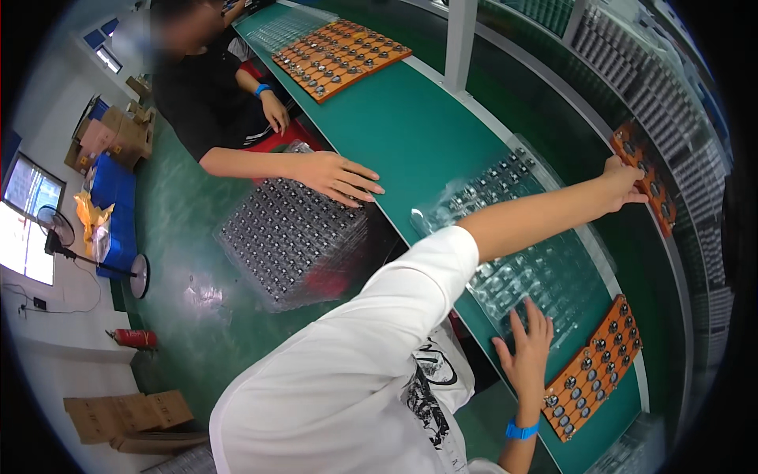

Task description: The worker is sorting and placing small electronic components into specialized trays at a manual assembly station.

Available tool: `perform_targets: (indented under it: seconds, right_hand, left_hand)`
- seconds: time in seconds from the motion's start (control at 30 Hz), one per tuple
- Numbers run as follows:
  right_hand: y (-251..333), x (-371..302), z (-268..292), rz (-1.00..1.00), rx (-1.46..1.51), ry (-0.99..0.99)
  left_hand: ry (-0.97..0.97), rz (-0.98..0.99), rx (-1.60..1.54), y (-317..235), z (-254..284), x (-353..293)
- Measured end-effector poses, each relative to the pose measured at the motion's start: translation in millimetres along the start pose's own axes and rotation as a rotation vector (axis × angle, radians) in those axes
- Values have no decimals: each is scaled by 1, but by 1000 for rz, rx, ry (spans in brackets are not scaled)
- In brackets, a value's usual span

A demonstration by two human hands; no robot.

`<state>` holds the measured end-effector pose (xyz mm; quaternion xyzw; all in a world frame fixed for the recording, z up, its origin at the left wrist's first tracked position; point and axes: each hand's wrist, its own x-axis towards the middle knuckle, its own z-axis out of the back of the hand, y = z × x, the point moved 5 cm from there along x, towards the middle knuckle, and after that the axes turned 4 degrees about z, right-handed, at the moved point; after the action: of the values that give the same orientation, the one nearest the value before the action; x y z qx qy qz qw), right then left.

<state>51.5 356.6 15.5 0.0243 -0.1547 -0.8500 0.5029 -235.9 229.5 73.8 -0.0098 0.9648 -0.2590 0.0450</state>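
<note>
My left arm, in a white sleeve, stretches across the green bench to its far right side. There my left hand [620, 186] is closed on the near edge of a narrow orange board [647, 180] with round parts set in it. Below that arm, my right hand [527, 347], with a blue wristband, is open with its fingers spread. It is over the near edge of a clear plastic tray [545, 276]. Part of the tray holds small metal parts at its far left end; my left forearm hides its middle. Near my right hand lies another orange board [596, 367] with rows of round metal parts.
A co-worker's hand [335, 178] extends over a stack of clear trays filled with small parts [288, 237] beside the bench. A large orange board [339, 59] lies farther up the green bench [403, 118]. A white post [460, 47] stands along its far edge.
</note>
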Motion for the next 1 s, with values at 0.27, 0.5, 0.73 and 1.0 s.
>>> perform_targets:
  seconds: [0.27, 0.5, 0.73, 1.0]
  right_hand:
    - [92, 135, -64, 192, 34, -141]
    - [141, 182, -74, 217, 239, -312]
    - [122, 162, -99, 239, 175, -418]
    - [138, 151, -95, 139, 181, -540]
  left_hand:
    - [198, -73, 16, -67, 3, -68]
    - [101, -57, 127, -89, 43, -147]
    - [-13, 47, 141, -53, 85, -178]
    - [-17, 164, 147, -32, 94, -200]
